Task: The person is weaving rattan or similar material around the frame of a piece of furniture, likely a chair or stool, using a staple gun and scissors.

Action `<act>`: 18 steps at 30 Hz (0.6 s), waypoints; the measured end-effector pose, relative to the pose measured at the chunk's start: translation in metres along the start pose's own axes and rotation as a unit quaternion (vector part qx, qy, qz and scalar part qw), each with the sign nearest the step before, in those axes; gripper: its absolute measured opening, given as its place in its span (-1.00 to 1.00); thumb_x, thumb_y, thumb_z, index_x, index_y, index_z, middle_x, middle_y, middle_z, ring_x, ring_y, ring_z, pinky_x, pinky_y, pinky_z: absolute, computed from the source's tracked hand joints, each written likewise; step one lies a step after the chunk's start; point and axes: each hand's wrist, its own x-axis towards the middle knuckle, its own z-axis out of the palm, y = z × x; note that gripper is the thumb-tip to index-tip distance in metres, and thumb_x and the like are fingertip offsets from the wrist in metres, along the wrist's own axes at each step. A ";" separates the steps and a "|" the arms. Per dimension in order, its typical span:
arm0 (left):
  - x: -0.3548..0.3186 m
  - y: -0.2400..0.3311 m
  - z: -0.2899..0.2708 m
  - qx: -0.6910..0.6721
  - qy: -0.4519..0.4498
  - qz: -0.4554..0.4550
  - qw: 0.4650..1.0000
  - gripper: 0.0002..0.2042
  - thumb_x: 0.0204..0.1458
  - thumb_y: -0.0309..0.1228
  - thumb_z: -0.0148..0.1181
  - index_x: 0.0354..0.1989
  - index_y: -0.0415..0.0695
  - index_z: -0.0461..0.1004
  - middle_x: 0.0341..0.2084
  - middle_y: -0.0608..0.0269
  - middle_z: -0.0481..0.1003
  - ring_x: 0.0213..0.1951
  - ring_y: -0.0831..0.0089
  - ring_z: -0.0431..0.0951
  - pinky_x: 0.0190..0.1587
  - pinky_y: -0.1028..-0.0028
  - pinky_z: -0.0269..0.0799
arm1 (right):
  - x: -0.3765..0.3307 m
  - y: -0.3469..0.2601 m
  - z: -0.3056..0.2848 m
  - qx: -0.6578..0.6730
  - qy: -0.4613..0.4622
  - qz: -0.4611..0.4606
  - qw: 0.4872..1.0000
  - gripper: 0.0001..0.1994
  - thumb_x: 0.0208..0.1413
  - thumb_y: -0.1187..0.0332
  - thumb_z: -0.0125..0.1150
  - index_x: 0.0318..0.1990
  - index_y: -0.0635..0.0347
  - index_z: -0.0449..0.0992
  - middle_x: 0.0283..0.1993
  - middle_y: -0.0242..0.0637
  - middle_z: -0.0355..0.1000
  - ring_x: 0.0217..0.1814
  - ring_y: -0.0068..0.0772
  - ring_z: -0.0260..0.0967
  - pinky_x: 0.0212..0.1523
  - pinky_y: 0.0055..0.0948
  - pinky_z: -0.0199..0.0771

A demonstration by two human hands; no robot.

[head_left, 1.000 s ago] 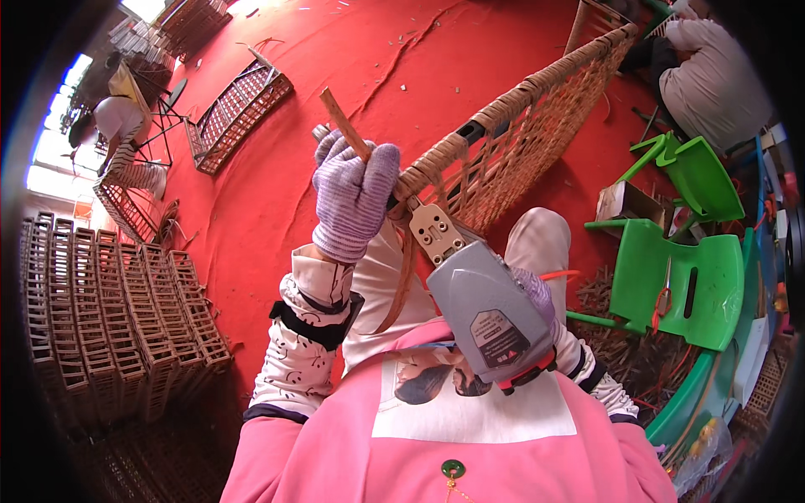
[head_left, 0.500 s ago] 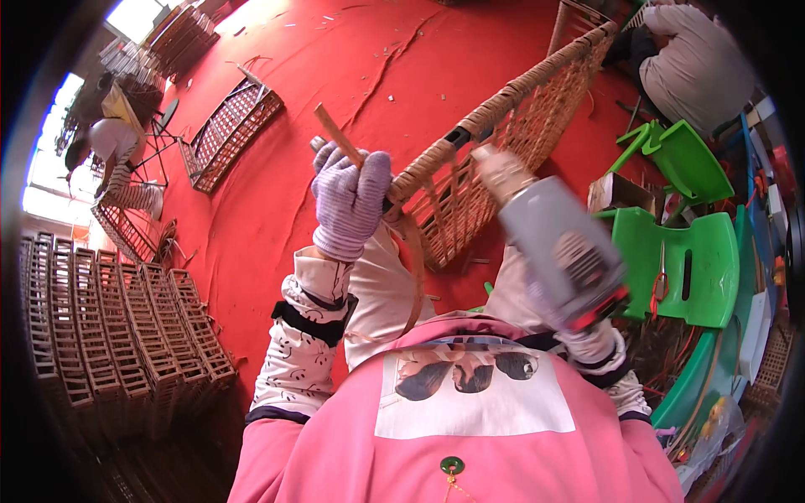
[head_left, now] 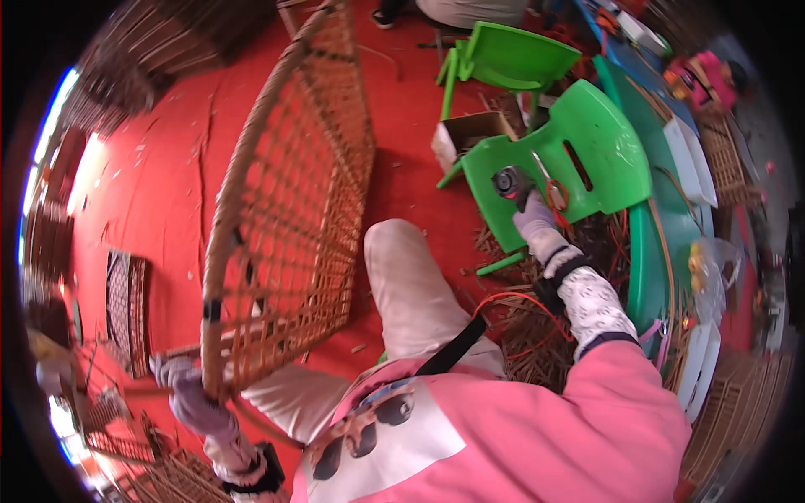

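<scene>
My left hand (head_left: 194,404), in a pale purple glove, is closed around the rim of a large woven rattan panel (head_left: 285,210) with a bent cane frame. The panel stands upright over the red floor, in front of my knee (head_left: 411,285). A thin cane strip sticks out beside that hand. My right hand (head_left: 537,225), also gloved, reaches out to the seat of a green plastic chair (head_left: 599,138). Its fingers are on a grey power tool (head_left: 507,182) that rests on the seat. Orange-handled scissors (head_left: 552,191) lie just beside the hand.
A second green chair (head_left: 503,54) and an open cardboard box (head_left: 470,132) stand beyond the first. Another person's legs (head_left: 444,10) show at the top edge. Loose cane strips and an orange cord (head_left: 520,323) litter the floor on my right. A flat woven panel (head_left: 126,310) lies at left.
The view has swung to the right. My right hand carried the power tool away from the panel and down onto the green chair. The left hand kept its hold on the rim.
</scene>
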 end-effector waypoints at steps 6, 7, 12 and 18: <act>-0.017 -0.024 0.027 -0.159 -0.008 0.017 0.987 -0.68 0.01 -0.17 0.12 -0.35 -0.24 0.37 -0.57 0.12 0.38 -0.58 0.18 0.37 -0.53 0.30 0.28 | 0.041 0.030 0.001 0.139 -0.036 0.028 0.989 -0.18 -0.22 -0.08 0.28 0.13 0.28 0.17 0.14 0.03 0.21 0.19 -0.04 0.19 0.15 -0.21 0.21; -0.017 -0.033 0.026 -0.216 -0.012 0.029 0.976 -0.68 0.04 -0.16 0.08 -0.37 -0.23 0.37 -0.56 0.12 0.37 -0.56 0.20 0.37 -0.51 0.31 0.28 | 0.040 0.017 -0.009 0.139 -0.010 0.012 0.990 -0.21 -0.23 -0.08 0.28 0.10 0.26 0.21 0.12 0.02 0.22 0.20 -0.04 0.17 0.17 -0.21 0.18; 0.006 0.017 -0.005 -0.102 -0.032 -0.111 0.988 -0.79 0.00 -0.37 0.20 -0.30 -0.26 0.44 -0.44 0.08 0.45 -0.40 0.19 0.44 -0.33 0.31 0.38 | -0.038 0.044 -0.110 0.020 0.270 0.007 0.963 -0.24 -0.24 -0.07 0.32 0.09 0.19 0.26 0.09 0.04 0.26 0.15 0.00 0.20 0.14 -0.17 0.20; 0.021 0.031 0.006 -0.241 -0.004 -0.071 0.968 -0.75 0.02 -0.37 0.16 -0.22 -0.32 0.42 -0.36 0.10 0.46 -0.38 0.24 0.45 -0.35 0.36 0.39 | -0.210 0.177 -0.216 0.058 0.164 0.342 0.923 -0.06 -0.23 -0.12 0.25 0.22 0.37 0.06 0.22 0.11 0.13 0.26 -0.03 0.13 0.24 -0.30 0.12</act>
